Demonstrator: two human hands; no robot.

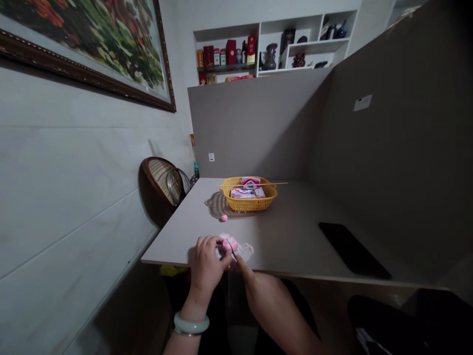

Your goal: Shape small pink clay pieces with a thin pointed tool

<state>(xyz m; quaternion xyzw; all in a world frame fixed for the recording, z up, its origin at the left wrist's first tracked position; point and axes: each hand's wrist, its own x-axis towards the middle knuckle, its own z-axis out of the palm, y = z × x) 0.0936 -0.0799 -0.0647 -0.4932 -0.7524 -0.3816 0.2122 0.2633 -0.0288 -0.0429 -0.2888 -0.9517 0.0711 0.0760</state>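
My left hand, with a pale green bangle on its wrist, pinches a soft pink lump at the table's front edge. A crumpled clear plastic wrapper lies against the lump. My right hand comes in from below, its fingertips at the lump and wrapper. A thin dark point shows there, too small to name. A small pink ball sits on the table, apart from both hands, beside a woven mat.
A yellow plastic basket holds pink-and-white packets, with a thin wooden stick lying across it. A black flat device lies on the right. Partition walls bound the table's back and right, a wall its left; a round-backed chair stands at the left.
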